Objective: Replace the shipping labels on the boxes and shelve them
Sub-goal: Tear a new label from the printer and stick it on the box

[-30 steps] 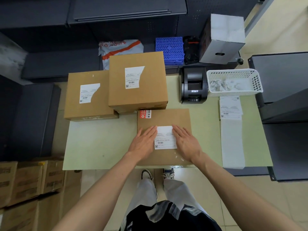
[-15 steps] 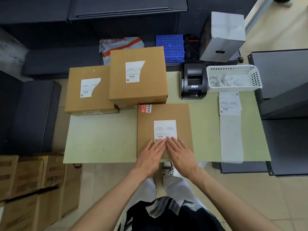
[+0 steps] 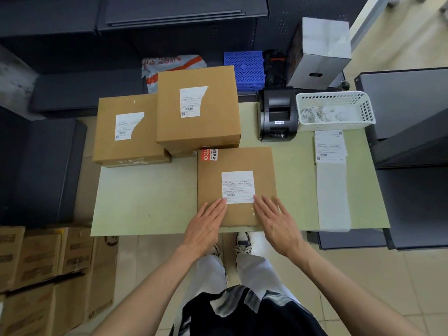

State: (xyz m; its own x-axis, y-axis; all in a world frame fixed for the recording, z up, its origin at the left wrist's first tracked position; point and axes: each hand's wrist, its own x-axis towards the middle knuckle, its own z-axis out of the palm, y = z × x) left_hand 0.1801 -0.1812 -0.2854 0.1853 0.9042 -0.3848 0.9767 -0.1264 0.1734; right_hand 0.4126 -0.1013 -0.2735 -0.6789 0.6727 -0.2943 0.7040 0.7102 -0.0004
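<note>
Both hands lie flat, fingers straight (no grip closed): left hand [image 3: 206, 225] and right hand [image 3: 276, 220] flank the shipping label [image 3: 238, 186] on the cardboard box [image 3: 263, 163].

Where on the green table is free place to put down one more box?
The bare patch of table left of the front box, below the two back boxes. Crowded: right side, with printer, white basket and label strip.

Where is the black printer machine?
In the head view, the black label printer sits at the far right part of the pale green table, between the tall brown cardboard box and the white plastic basket.
</note>
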